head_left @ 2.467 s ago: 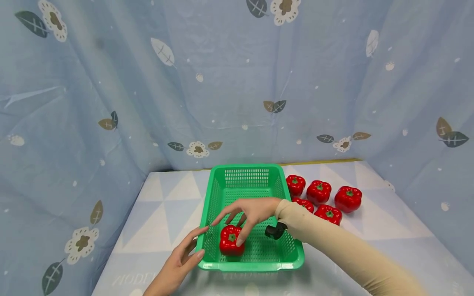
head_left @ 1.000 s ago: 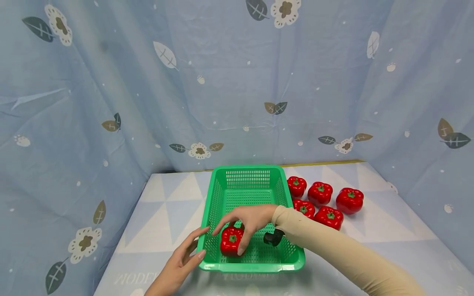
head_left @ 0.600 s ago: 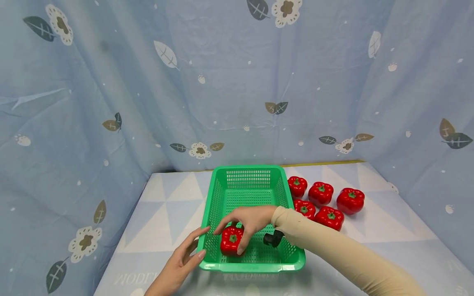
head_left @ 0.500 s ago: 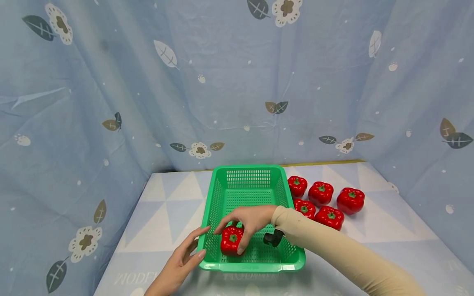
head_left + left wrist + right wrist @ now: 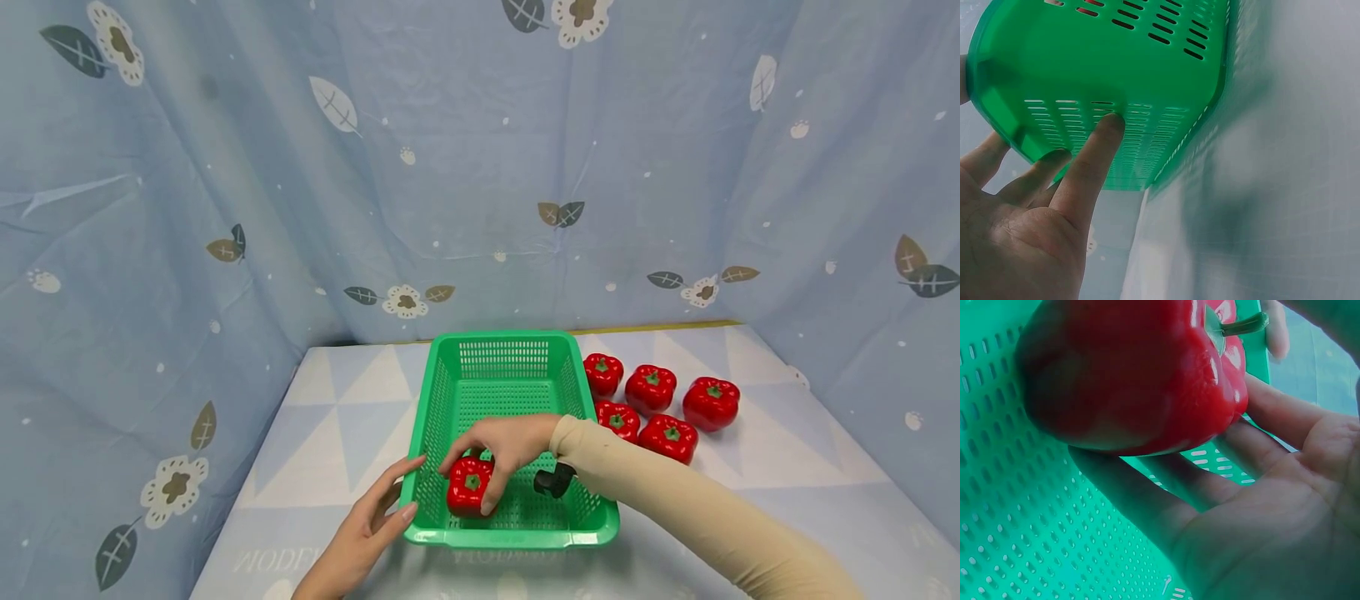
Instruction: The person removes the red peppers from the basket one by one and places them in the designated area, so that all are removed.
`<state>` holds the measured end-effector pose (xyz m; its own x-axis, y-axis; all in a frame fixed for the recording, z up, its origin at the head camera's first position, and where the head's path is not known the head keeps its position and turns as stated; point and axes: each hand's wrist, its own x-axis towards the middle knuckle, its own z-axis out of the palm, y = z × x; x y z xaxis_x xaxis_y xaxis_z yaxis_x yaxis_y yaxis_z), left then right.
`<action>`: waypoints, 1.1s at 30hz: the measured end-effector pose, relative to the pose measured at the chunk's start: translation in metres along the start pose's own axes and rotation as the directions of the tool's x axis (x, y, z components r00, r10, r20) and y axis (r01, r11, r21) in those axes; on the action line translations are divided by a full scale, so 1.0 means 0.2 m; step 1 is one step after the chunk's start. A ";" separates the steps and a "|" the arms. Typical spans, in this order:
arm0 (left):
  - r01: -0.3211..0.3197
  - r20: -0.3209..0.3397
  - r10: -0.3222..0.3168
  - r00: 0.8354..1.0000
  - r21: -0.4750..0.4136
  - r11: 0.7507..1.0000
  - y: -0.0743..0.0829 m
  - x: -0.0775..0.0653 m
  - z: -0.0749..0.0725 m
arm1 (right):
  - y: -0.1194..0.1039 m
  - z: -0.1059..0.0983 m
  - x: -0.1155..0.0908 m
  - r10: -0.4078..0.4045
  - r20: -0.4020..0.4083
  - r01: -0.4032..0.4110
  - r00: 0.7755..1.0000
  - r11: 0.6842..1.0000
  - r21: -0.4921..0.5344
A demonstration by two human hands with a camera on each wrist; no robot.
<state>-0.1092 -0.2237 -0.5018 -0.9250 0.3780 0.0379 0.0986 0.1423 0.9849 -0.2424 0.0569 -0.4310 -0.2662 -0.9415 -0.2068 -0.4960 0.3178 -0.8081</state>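
Note:
A red bell pepper with a green stem sits in the near left part of a green plastic basket. My right hand reaches in from above and grips it, thumb on its right side and fingers around the far side. In the right wrist view, the fingers lie along the pepper close over the perforated floor. My left hand rests at the basket's near left corner, thumb and index tips at the rim. The left wrist view shows its straight fingers touching the outer wall.
Several more red bell peppers stand on the table right of the basket, the nearer ones partly behind the right sleeve. A patterned cloth covers the table. A blue curtain hangs behind and at both sides.
My right hand has come down slightly and its fingers have drawn in from spread above the pepper to around it. My left hand stays at the basket corner.

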 end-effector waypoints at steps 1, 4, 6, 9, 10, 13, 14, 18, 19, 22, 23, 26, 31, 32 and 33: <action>0.000 0.000 0.000 1.000 -0.002 1.000 0.00 0.00 0.00 | 0.00 0.00 0.00 0.001 -0.002 -0.001 1.000 1.000 -0.002; 0.000 0.004 0.000 1.000 -0.002 1.000 0.00 0.00 0.00 | 0.00 0.00 0.00 0.004 -0.009 -0.004 1.000 1.000 -0.014; -0.001 0.007 0.001 1.000 -0.005 1.000 0.00 0.00 0.00 | 0.00 0.00 0.00 0.006 -0.015 -0.006 1.000 1.000 -0.018; -0.003 0.005 0.003 1.000 -0.004 1.000 -0.01 0.00 0.00 | -0.01 0.00 -0.01 0.008 -0.026 -0.008 1.000 1.000 -0.007; -0.004 0.004 0.004 1.000 -0.003 1.000 -0.01 0.00 0.00 | -0.01 0.00 -0.01 0.008 -0.028 -0.009 1.000 1.000 -0.002; -0.005 -0.002 0.005 1.000 -0.001 1.000 -0.01 0.00 0.00 | 0.00 0.00 -0.01 0.005 -0.028 -0.004 1.000 1.000 0.022; -0.004 -0.004 0.004 1.000 -0.002 1.000 -0.01 0.00 0.00 | 0.00 0.00 -0.01 0.003 -0.026 -0.002 1.000 1.000 0.022; -0.005 -0.006 0.005 1.000 -0.001 1.000 -0.01 0.00 0.00 | 0.00 0.00 -0.02 -0.003 -0.027 0.003 1.000 1.000 0.012; -0.006 -0.007 0.006 1.000 0.000 1.000 -0.01 0.00 0.00 | 0.00 0.00 -0.02 -0.007 -0.027 0.007 1.000 1.000 0.006; -0.011 -0.009 0.011 1.000 0.003 1.000 -0.01 0.00 0.00 | -0.01 -0.01 -0.04 -0.014 -0.029 0.014 0.999 1.000 0.023; -0.012 -0.009 0.012 1.000 0.005 1.000 -0.01 0.00 0.00 | -0.01 -0.02 -0.04 -0.016 -0.034 0.017 0.999 0.999 0.030; -0.013 -0.009 0.013 1.000 0.008 1.000 -0.01 0.00 0.00 | -0.02 -0.04 -0.07 -0.024 -0.045 0.026 0.999 0.999 0.046; -0.022 -0.005 0.022 1.000 0.020 1.000 -0.01 0.00 0.00 | -0.04 -0.08 -0.12 -0.018 -0.070 0.023 0.997 0.997 0.079; -0.024 -0.004 0.024 1.000 0.021 0.999 -0.01 0.00 0.00 | -0.05 -0.09 -0.13 -0.012 -0.075 0.019 0.997 0.996 0.090; -0.027 -0.003 0.027 1.000 0.022 0.999 -0.01 0.00 0.00 | -0.05 -0.09 -0.14 -0.007 -0.082 0.015 0.997 0.995 0.097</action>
<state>-0.1095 -0.2238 -0.5028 -0.9229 0.3794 0.0651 0.1316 0.1522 0.9795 -0.2453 0.0815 -0.4062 -0.3295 -0.9312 -0.1556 -0.4169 0.2914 -0.8610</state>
